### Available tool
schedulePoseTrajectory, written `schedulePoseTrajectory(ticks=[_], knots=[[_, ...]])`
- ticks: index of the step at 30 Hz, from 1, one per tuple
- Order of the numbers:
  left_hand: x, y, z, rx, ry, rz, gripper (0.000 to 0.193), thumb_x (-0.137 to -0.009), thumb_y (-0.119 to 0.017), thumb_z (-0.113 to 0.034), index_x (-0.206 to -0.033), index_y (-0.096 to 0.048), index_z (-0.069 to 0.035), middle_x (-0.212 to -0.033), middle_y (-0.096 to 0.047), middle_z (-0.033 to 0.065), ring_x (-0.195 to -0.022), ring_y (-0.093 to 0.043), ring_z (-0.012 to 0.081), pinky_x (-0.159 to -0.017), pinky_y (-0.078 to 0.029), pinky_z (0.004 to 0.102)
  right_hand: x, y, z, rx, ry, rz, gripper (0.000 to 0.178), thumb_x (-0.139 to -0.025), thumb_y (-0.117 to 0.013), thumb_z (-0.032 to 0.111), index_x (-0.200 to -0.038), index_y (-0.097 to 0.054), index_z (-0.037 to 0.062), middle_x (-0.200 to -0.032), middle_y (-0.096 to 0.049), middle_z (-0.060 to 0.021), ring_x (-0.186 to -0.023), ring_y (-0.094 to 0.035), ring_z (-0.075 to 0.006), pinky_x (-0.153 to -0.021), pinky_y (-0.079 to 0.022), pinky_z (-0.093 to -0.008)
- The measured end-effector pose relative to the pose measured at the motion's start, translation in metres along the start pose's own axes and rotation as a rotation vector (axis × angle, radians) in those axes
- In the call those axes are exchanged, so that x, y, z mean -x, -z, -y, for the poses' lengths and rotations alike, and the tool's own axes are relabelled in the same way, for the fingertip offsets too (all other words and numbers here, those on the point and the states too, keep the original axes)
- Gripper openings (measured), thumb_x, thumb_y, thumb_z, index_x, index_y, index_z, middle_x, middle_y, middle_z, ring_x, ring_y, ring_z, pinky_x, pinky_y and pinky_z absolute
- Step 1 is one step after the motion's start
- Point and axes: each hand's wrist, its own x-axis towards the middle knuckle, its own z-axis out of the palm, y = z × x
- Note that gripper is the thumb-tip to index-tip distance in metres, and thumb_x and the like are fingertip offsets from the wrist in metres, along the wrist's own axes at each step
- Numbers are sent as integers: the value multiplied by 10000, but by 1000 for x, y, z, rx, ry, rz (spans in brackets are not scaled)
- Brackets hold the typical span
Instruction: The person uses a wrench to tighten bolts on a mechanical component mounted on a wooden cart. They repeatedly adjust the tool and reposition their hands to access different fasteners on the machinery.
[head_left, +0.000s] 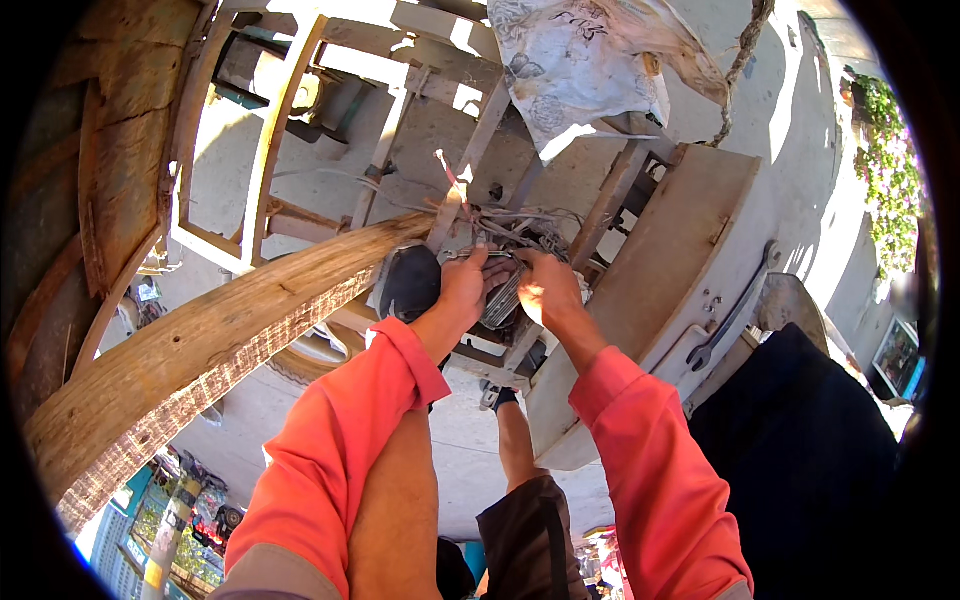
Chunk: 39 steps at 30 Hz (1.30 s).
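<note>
Near the centre, my left hand [465,285] and my right hand [547,287] work close together over a tangle of thin wires [535,228]. The fingers of both are bent and closed around a thin, pale, metallic-looking piece between them; its kind is hard to make out. Just below the fingers sits a grey ribbed metal body [501,307], like a motor housing, set within the metal frame [375,165]. A rounded dark thing [410,283] lies left of my left wrist. Reddish wire ends [447,172] stick up beyond my hands.
A long wooden plank [240,320] slants in from the left. On the right, an open-ended wrench [735,305] lies on a grey metal box [660,260]. A white sack [575,70] drapes over the frame's far side. Dark cloth [800,430] is at the lower right.
</note>
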Motion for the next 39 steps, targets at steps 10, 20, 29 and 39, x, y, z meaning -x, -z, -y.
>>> schedulePoseTrajectory(ticks=[10, 20, 29, 39], knots=[[-4, 3, -10, 1, 101, 1, 319, -1031, -399, -308, -1136, -507, -26, -1024, -632, 185, -928, -643, 270, -758, -496, 355, -16, 10, -13, 109, 189, 191, 230, -761, -578, 141, -930, -663, 11, -850, -639, -265, -853, -624, -444, -732, -493, -491], [-12, 7, -11, 55, 133, 21, 251, -986, -400, -201, -1098, -521, -11, -959, -641, 162, -814, -626, 231, -692, -461, 339, -37, 20, -25, 197, 193, 251, 202, -775, -600, 178, -882, -685, 29, -854, -646, -247, -860, -626, -425, -736, -501, -471], [-11, 2, -17, 116, 180, 32, 224, -944, -421, -193, -1011, -541, -16, -935, -647, 154, -812, -633, 243, -682, -451, 339, -29, 15, -10, 369, 263, 89, 238, -859, -572, 244, -815, -674, 33, -760, -641, -206, -756, -623, -415, -679, -506, -488], [-16, 6, -15, 89, 143, 14, 256, -934, -405, -157, -1042, -550, 23, -876, -653, 165, -714, -618, 233, -619, -438, 329, -25, 27, -9, 455, 447, 78, 298, -905, -562, 307, -770, -644, 54, -706, -633, -206, -675, -614, -419, -609, -507, -498]])
